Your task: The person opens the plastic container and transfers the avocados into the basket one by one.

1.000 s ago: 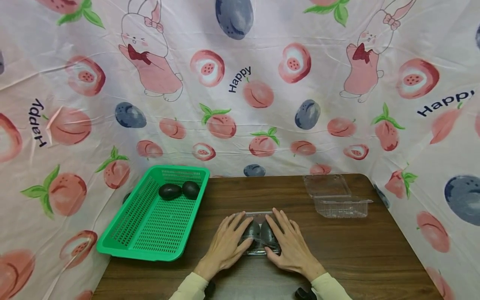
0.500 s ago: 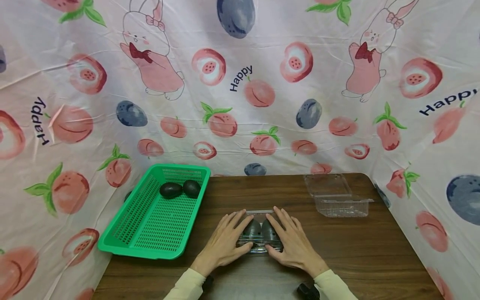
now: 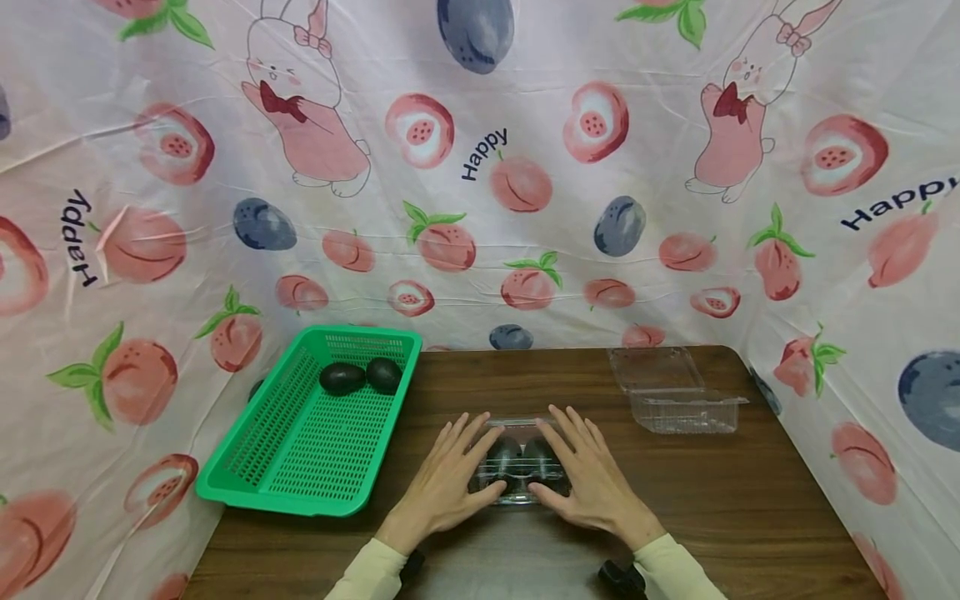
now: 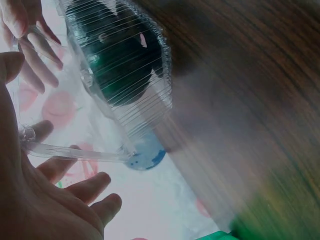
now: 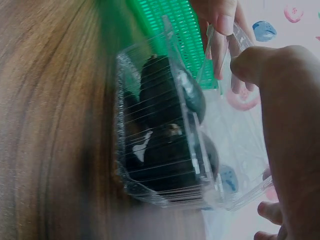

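Two hands, ours, are resting on a clear clamshell box (image 3: 517, 467) of dark avocados (image 3: 504, 456) near the wooden table's (image 3: 750, 500) front edge: left hand (image 3: 442, 483) and right hand (image 3: 592, 483) are flanking it, fingers spread fairly straight. We're also seeing a green basket (image 3: 300, 467) to the left, holding two more avocados (image 3: 342, 378).

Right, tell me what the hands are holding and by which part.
Both hands hold the clear plastic clamshell box with dark avocados inside: left hand on its left side, right hand on its right, fingers spread over the lid, thumbs at the near edge.
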The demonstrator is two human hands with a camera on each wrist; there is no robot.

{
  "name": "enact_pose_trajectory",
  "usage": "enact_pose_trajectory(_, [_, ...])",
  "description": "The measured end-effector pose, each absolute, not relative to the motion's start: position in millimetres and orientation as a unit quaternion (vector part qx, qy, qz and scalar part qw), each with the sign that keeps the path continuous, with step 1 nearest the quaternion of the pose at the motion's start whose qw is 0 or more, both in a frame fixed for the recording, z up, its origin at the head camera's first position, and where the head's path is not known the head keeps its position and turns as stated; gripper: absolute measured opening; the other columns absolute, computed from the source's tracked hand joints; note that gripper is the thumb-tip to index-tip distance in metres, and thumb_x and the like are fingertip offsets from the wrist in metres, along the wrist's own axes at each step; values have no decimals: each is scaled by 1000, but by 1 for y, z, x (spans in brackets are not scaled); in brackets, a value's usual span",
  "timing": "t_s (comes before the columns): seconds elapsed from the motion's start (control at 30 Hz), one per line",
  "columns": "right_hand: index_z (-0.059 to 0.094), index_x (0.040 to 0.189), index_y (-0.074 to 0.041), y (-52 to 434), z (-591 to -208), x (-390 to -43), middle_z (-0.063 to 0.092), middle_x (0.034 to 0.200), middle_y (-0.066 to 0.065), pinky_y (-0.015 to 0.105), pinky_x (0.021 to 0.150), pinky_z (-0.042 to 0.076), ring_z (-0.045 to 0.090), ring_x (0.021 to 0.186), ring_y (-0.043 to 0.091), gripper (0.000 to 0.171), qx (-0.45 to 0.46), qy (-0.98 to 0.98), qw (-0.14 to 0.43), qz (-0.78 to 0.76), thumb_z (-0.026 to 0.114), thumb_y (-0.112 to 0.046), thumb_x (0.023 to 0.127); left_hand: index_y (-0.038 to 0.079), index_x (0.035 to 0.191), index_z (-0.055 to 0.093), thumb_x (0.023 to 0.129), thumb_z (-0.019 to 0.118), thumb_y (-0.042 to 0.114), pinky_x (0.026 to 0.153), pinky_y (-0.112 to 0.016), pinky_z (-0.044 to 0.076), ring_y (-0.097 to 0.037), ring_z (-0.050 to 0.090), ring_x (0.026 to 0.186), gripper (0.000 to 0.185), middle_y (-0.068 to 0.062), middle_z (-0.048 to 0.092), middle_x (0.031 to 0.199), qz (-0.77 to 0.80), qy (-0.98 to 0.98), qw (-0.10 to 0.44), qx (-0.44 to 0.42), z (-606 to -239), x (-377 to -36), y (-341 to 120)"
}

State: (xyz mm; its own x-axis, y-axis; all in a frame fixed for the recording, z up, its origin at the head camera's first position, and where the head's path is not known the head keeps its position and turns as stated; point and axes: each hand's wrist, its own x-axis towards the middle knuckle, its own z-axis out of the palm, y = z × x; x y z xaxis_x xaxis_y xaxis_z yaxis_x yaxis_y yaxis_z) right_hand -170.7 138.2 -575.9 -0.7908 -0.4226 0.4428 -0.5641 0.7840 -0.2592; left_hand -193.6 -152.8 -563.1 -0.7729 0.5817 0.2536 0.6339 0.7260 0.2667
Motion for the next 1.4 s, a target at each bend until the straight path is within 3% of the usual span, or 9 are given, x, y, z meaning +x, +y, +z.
enact_pose_trajectory(0.3, [42,175,-13,144,-566,-172,44,179,20,78,124,43,45,162,55,101,263,-925,213,172,81,-61,96,23,174,46,98,84,54,131,-73,40,-51,42,166,90,-14,44,181,-166,-918,140,-331,-553,-194,-156])
enact_pose_trajectory(0.8, [39,176,-11,156,-541,-171,41,181,21,80,126,38,42,164,56,108,251,-921,232,185,85,-57,91,24,177,41,96,86,51,130,-76,40,-51,43,166,97,-12,46,180,-173,-904,187,-342,-538,-196,-164])
enact_pose_trajectory(1.4, [38,176,-6,174,-547,-160,47,177,21,79,125,38,45,162,55,106,228,-922,248,191,77,-66,98,20,180,32,101,80,53,135,-74,34,-48,34,172,98,-9,38,185,-180,-914,159,-327,-524,-214,-160])
